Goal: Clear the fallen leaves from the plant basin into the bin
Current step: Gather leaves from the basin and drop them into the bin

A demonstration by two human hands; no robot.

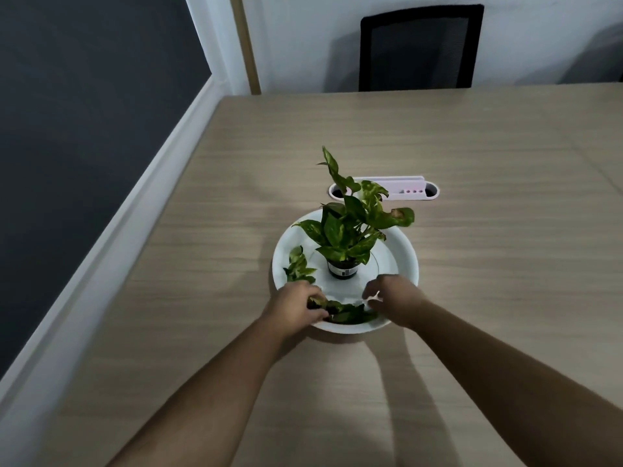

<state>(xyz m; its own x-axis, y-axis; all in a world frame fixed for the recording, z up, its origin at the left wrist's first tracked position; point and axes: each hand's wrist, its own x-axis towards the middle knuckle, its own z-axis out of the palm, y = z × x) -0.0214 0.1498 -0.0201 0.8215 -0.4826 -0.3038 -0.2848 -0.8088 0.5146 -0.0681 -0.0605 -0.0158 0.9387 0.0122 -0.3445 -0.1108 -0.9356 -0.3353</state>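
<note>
Head view places the white plant basin (404, 251) on the wooden surface (472, 298), with the potted plant (344, 230) upright at its centre. Your left hand (296, 305) reaches over the near rim, its grip curled round one end of a bunch of fallen leaves (349, 313) lying along the basin's front wall. Your right hand (394, 298) sits at the other end of that bunch, fingers bent; you cannot tell whether its grip holds a leaf. A second cluster of leaves (298, 264) lies against the left inner wall, just beyond the left hand. No bin is in view. Judge the task as early: gathering is under way, both leaf groups are inside the basin, and the transfer to the bin is not yet done.
</note>
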